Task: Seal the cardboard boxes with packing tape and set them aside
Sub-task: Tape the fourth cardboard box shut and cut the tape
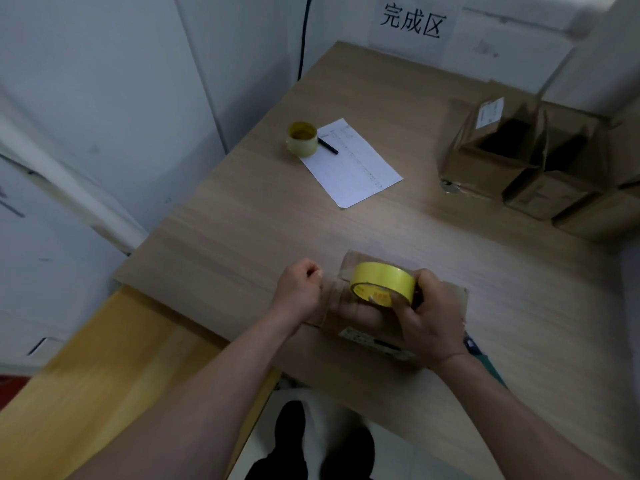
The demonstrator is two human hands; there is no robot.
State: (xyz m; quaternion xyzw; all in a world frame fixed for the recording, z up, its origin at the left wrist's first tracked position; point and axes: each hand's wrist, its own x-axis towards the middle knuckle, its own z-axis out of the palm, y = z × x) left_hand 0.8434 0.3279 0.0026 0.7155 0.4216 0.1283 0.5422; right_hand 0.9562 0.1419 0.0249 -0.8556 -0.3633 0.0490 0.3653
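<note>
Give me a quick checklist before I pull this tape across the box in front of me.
1. Tape roll gripped by right hand: ok.
2. Tape end pinched in left hand: cannot tell, fingers curled, strip not visible.
3. Cardboard box under the roll, flaps closed: ok.
4. Box fully on the table: not ok, it overhangs the near edge.
5. Open boxes at far right waiting unsealed: ok.
</note>
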